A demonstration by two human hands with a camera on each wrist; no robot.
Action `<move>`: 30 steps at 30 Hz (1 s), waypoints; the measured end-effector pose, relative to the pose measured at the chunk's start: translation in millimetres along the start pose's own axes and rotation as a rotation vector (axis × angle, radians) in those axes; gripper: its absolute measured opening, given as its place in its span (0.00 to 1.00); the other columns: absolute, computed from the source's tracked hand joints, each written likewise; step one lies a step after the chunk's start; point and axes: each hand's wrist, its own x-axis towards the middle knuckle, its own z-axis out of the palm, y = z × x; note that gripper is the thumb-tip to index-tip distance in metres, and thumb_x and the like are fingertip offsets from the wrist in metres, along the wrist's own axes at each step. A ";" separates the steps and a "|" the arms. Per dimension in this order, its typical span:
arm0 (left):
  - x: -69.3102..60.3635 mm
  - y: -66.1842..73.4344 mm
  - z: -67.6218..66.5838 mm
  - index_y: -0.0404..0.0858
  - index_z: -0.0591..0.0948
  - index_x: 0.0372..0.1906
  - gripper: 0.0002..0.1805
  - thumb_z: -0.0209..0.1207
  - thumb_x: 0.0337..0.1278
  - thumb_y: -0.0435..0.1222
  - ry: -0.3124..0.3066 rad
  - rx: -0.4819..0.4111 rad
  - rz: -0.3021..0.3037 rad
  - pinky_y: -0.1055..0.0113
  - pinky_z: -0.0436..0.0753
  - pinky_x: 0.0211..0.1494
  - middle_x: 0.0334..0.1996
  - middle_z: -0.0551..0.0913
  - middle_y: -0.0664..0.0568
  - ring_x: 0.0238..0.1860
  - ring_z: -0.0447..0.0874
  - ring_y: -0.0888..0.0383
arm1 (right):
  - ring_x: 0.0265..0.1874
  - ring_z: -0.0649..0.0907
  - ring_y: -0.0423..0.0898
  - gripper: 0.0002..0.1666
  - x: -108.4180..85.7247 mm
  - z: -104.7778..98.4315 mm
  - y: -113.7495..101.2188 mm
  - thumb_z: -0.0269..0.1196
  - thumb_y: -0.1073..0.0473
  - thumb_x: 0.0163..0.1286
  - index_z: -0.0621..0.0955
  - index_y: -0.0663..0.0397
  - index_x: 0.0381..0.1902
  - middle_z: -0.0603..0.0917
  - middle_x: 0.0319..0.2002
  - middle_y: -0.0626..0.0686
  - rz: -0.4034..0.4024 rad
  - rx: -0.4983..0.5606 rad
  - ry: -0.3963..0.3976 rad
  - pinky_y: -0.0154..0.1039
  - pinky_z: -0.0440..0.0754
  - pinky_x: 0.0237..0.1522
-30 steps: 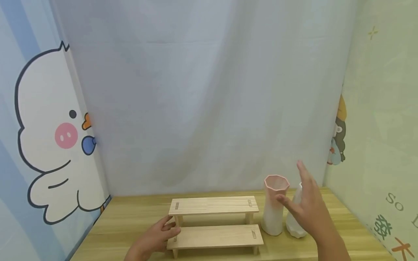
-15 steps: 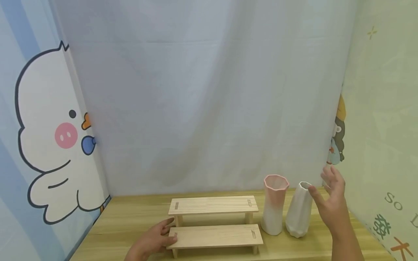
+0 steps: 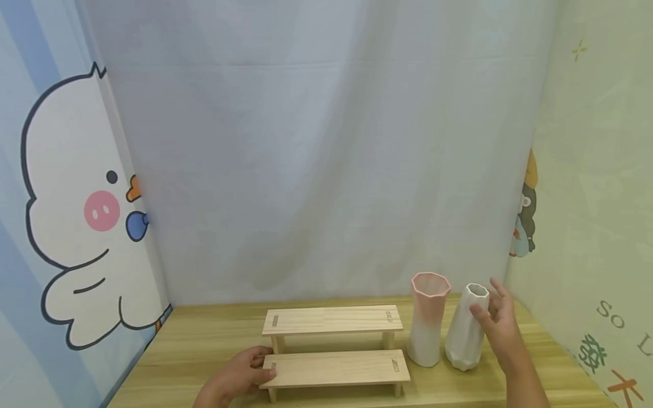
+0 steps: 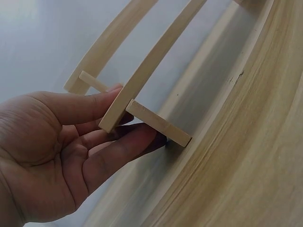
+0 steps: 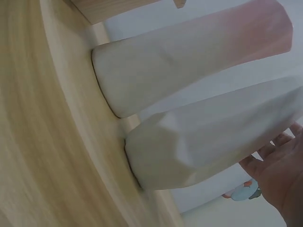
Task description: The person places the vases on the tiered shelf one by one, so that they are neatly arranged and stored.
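A two-tier wooden stand (image 3: 334, 368) is on the table. My left hand (image 3: 236, 374) pinches the left end of its lower board, thumb on top; in the left wrist view, the fingers (image 4: 120, 149) reach beneath the board (image 4: 154, 59), beside the leg. Right of the stand, a pink-and-white vase (image 3: 427, 326) stands upright. Next to it is a white ribbed vase (image 3: 464, 334) with a narrow mouth. My right hand (image 3: 502, 328) is at this vase's upper right side, thumb against its neck and index finger raised. In the right wrist view, fingertips meet the vase's side (image 5: 203, 142).
The wood-grain table (image 3: 204, 334) ends at a grey curtain (image 3: 326, 170) behind. A cartoon-printed panel (image 3: 76, 215) borders the left side and a pale green one (image 3: 586, 226) the right. Both vases stand close together, near the stand's right end.
My right hand moved right, away from in front of the white vase, then came back left to its neck. The left hand slipped slightly down along the stand's end. Stand and vases stayed put.
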 end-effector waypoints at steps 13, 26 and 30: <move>0.4 0.9 2.3 0.19 0.59 0.67 0.36 0.60 0.66 0.37 -0.001 -0.008 -0.001 0.47 0.83 0.53 0.62 0.71 0.26 0.52 0.82 0.45 | 0.45 0.76 0.35 0.35 1.2 15.4 12.1 0.59 0.56 0.73 0.55 0.40 0.69 0.76 0.52 0.39 0.081 -0.064 0.025 0.33 0.78 0.43; 0.6 -0.7 0.9 0.18 0.60 0.66 0.35 0.61 0.65 0.36 -0.001 -0.026 0.012 0.46 0.83 0.52 0.61 0.73 0.27 0.52 0.82 0.46 | 0.37 0.80 0.38 0.33 4.7 17.7 18.9 0.61 0.48 0.72 0.62 0.56 0.66 0.76 0.43 0.49 0.148 -0.174 0.065 0.40 0.81 0.39; 1.5 -1.4 0.7 0.18 0.60 0.66 0.35 0.61 0.65 0.35 0.001 -0.025 0.010 0.46 0.83 0.52 0.60 0.74 0.27 0.51 0.82 0.46 | 0.36 0.80 0.38 0.32 4.5 19.0 20.2 0.61 0.48 0.72 0.64 0.56 0.64 0.77 0.42 0.50 0.136 -0.181 0.082 0.40 0.82 0.37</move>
